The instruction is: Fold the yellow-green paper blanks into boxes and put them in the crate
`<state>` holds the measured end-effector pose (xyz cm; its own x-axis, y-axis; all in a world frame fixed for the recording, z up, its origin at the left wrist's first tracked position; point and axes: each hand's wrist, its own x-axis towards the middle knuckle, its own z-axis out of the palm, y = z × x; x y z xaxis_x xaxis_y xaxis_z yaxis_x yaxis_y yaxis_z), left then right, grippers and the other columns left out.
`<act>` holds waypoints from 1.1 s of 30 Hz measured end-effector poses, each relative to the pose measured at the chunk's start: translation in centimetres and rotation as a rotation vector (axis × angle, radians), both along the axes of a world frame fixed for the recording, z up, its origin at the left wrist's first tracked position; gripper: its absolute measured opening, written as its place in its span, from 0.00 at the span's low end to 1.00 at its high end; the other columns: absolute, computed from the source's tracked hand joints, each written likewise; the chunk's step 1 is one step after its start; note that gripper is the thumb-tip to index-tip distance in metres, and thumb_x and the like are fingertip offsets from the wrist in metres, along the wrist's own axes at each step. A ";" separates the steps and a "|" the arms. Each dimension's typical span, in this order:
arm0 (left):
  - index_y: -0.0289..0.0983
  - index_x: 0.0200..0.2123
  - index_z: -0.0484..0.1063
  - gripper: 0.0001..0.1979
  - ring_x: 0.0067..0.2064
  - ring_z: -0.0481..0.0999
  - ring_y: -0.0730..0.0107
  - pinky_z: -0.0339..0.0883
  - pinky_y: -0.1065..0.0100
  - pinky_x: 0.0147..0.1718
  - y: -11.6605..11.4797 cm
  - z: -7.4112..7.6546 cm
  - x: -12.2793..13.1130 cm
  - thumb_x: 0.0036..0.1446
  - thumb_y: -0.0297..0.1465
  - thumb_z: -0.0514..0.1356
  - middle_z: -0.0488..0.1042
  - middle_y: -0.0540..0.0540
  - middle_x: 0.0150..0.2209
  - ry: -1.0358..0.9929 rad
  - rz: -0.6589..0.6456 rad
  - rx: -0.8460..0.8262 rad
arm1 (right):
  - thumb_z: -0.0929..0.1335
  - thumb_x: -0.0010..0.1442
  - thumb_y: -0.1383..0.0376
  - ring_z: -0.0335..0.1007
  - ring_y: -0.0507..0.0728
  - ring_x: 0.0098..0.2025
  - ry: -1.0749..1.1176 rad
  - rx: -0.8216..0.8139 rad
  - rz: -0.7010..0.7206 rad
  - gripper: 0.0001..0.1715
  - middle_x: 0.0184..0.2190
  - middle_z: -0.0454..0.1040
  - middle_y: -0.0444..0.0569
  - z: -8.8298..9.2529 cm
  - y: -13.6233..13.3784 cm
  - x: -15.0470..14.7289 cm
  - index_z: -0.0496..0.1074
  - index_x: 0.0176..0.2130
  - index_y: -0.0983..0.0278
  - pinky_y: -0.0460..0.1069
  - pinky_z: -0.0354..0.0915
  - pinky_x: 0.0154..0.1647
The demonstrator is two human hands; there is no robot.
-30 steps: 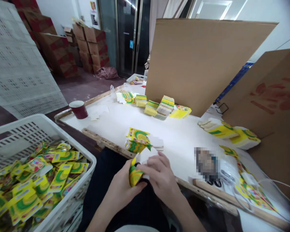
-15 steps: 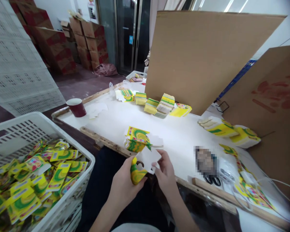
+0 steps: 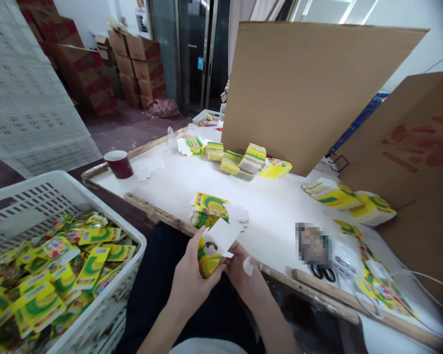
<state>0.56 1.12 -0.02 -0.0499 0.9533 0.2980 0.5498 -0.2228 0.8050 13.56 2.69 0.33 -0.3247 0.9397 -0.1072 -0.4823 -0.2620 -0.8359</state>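
My left hand (image 3: 194,280) is closed around a small yellow and green carton (image 3: 208,258) held over my lap, its white flap (image 3: 223,233) standing open upward. My right hand (image 3: 245,278) pinches the same carton from the right side, below the flap. Just beyond my hands, a stack of flat yellow and green cartons (image 3: 210,210) lies at the near edge of the white table (image 3: 273,201).
A white plastic crate (image 3: 59,196) full of finished yellow cartons stands at my left. A dark red cup (image 3: 118,163) sits at the table's left end. More carton stacks (image 3: 243,160) line the back before tall cardboard sheets (image 3: 310,88). Scissors (image 3: 321,273) and cables lie right.
The carton's white flap, folded under my right hand a second ago, now stands open. My right hand has slid from on top of the carton down to its lower right side.
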 end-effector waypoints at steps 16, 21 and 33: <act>0.42 0.49 0.55 0.29 0.38 0.72 0.64 0.67 0.65 0.36 -0.1 -1.4 0.0 0.41 0.23 0.57 0.65 0.46 0.42 0.202 -0.198 -0.017 | 0.68 0.53 0.53 0.69 0.61 0.48 -0.401 0.143 -0.142 0.26 0.42 0.76 0.50 -1.6 0.9 0.1 0.69 0.49 0.60 0.55 0.61 0.54; 0.44 0.48 0.55 0.28 0.40 0.72 0.66 0.67 0.66 0.37 0.1 -0.8 0.4 0.42 0.22 0.56 0.64 0.47 0.43 0.121 -0.246 -0.015 | 0.62 0.59 0.49 0.65 0.60 0.55 -0.370 0.175 -0.088 0.31 0.49 0.73 0.51 -1.0 0.8 0.4 0.62 0.57 0.59 0.57 0.57 0.58; 0.38 0.52 0.50 0.32 0.43 0.73 0.63 0.71 0.60 0.40 0.3 -2.3 0.6 0.43 0.24 0.58 0.61 0.41 0.47 -0.043 -0.101 -0.091 | 0.63 0.54 0.75 0.66 0.60 0.56 -0.811 0.621 -0.066 0.25 0.53 0.70 0.50 -1.0 0.5 0.7 0.73 0.48 0.56 0.55 0.61 0.57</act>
<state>1.20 1.47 -2.34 0.0368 0.9771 0.2095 0.4924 -0.2002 0.8470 14.31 3.23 -0.72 -0.3170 0.9176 0.2400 0.2909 0.3349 -0.8962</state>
